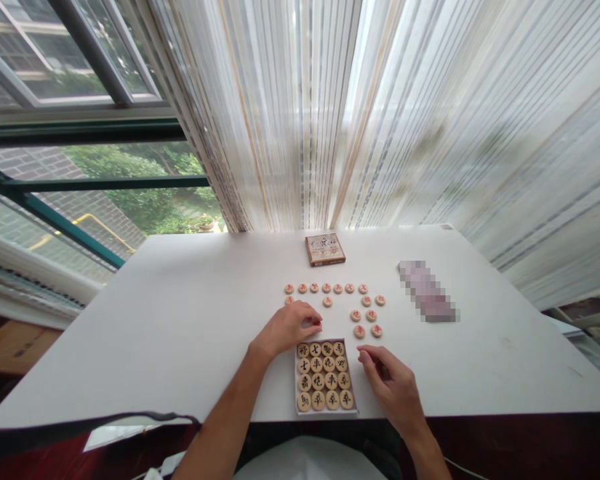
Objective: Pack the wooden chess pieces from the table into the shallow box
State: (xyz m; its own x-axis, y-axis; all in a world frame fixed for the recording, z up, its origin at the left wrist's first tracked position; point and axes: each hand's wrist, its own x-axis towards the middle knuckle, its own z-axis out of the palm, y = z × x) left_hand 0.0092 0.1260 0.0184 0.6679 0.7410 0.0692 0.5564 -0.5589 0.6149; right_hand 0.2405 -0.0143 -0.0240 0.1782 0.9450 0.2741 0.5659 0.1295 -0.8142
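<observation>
Seeing black-marked pieces (318,381) fill the tray (326,413) in four rows, we hold our right hand (393,387) curled beside it, our left hand (293,327) curled near the red-marked pieces (327,288); whether either grips anything, we cannot tell.

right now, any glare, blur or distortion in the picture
Head view: daylight glares through the string curtain, washing out parts; head view: wide-angle stretch splays the curtain's lines outward; head view: blocky pixelation hides the pinkish object's detail; head view: the black-character xiangqi pieces look fairly sharp.
</observation>
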